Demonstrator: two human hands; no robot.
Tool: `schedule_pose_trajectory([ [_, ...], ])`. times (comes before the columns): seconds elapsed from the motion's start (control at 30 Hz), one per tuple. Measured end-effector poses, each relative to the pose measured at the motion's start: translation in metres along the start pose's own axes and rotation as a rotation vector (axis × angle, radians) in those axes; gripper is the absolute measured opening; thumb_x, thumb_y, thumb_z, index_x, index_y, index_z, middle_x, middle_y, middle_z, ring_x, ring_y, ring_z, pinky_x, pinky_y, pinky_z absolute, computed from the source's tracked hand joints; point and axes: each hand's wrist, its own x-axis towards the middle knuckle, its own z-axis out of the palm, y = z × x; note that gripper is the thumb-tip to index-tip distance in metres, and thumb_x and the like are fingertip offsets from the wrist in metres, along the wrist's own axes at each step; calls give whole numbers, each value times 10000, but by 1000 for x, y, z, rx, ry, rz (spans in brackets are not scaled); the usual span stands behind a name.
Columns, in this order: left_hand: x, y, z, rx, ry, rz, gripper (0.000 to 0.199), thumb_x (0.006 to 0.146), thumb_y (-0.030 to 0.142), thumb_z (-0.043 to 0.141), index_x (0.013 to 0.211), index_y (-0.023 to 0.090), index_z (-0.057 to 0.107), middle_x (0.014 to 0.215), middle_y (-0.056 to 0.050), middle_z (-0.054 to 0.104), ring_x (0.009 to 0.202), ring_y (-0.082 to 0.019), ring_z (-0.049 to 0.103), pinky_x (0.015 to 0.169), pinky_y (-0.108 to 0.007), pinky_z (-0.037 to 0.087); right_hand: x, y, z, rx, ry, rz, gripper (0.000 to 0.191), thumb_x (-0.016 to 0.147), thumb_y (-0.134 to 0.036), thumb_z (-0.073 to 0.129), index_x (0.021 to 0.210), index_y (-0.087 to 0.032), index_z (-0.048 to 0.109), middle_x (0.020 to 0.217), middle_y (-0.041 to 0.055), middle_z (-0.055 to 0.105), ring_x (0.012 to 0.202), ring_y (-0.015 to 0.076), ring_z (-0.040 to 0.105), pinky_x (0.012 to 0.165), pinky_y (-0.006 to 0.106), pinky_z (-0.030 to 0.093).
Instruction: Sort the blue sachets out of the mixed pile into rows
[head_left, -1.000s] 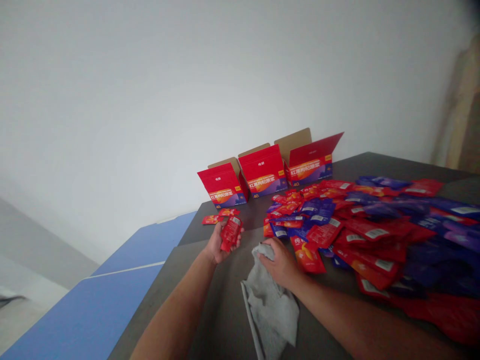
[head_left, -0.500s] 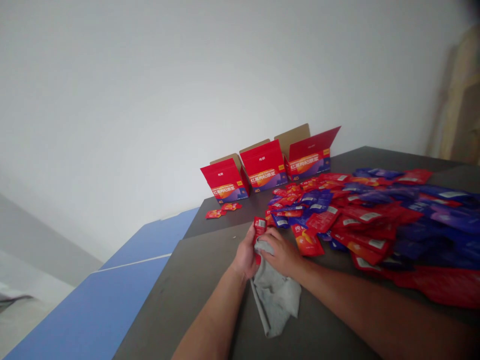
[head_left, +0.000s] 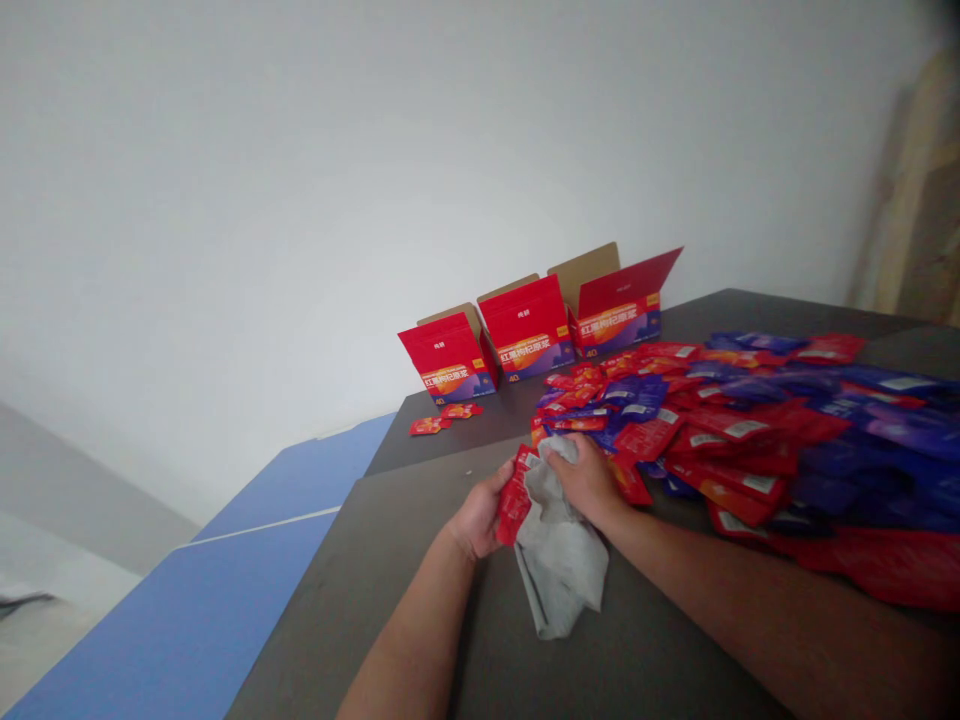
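Moved rightward since half a second ago, over the dark table (head_left: 405, 520) and near the pouch pile (head_left: 720, 430), with gray cloth (head_left: 561, 560) bunched in the closed right hand (head_left: 590, 483). Still clamping in the left hand (head_left: 478, 518), against the cloth's left edge, a red pouch (head_left: 514, 500) now barer than before; apparently mid-wipe.

Since a second ago, the left hand (head_left: 481, 518) has brought the red sachet (head_left: 514, 500) against the gray cloth (head_left: 564, 550); since half a second ago, the right hand (head_left: 589, 478) has shifted the cloth off the sachet's middle toward the pile (head_left: 739, 430), baring more of the sachet's face
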Motion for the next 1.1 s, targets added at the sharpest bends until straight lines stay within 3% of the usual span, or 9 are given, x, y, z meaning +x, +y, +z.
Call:
schedule_pose_trajectory([
  [0.07,1,4,-4,-61,-44,17,405,863,445,489,1053,104,600,851,-99,694,799,-204,665,764,-306,500,-2,-1,0,31,20,-31,259,764,-393,572,911,-180,579,896,77,594,873,234,562,788,376,456],
  [0.13,3,6,-7,-106,-64,52,431,865,474,471,1007,94,618,849,-99,693,813,-204,660,780,-300,490,-9,-5,0,83,-23,-185,229,776,-353,579,937,-189,574,930,79,584,906,230,558,816,383,459],
  [0.27,11,-2,-2,-108,26,84,430,824,531,510,826,121,640,694,-64,669,734,-197,651,747,-287,480,-31,-16,-4,120,-344,-545,253,767,-237,604,1017,-221,567,999,68,550,945,205,551,844,370,476],
  [0.4,17,-15,8,-95,127,150,382,794,511,565,769,137,637,648,-36,652,681,-181,640,735,-272,468,-44,-25,-11,74,-507,-639,288,744,-188,617,1024,-235,569,1015,58,540,951,199,544,823,358,494],
  [0.53,16,-19,16,-50,61,119,366,792,454,587,906,113,656,764,-64,685,774,-207,651,780,-290,465,-39,-25,-10,113,-362,-556,253,779,-204,587,1029,-216,546,1005,70,536,952,202,537,838,367,480],
  [0.73,14,-21,19,79,8,127,408,831,381,564,1175,163,589,927,-68,701,846,-212,653,815,-307,457,-19,-15,-3,129,-48,-244,201,803,-345,569,923,-186,541,896,68,566,881,215,550,804,368,457],
  [0.83,11,-19,15,123,-27,144,423,843,321,548,1251,210,536,921,-44,700,765,-177,655,756,-282,469,-12,-11,-2,148,-25,-82,277,786,-426,570,913,-180,548,879,65,596,855,217,564,773,356,457],
  [0.97,5,-9,5,114,-60,91,441,830,290,543,1264,218,521,734,-16,670,517,-111,580,519,-207,429,-7,-8,-3,190,-41,93,318,756,-467,573,898,-184,555,826,49,628,775,212,585,696,333,465],
  [1.1,5,5,-6,-18,-8,110,384,780,264,573,1155,181,578,704,-26,637,505,-103,554,403,-170,346,-6,-8,-3,222,-28,128,322,749,-465,570,908,-185,559,803,43,632,744,210,589,670,328,471],
])
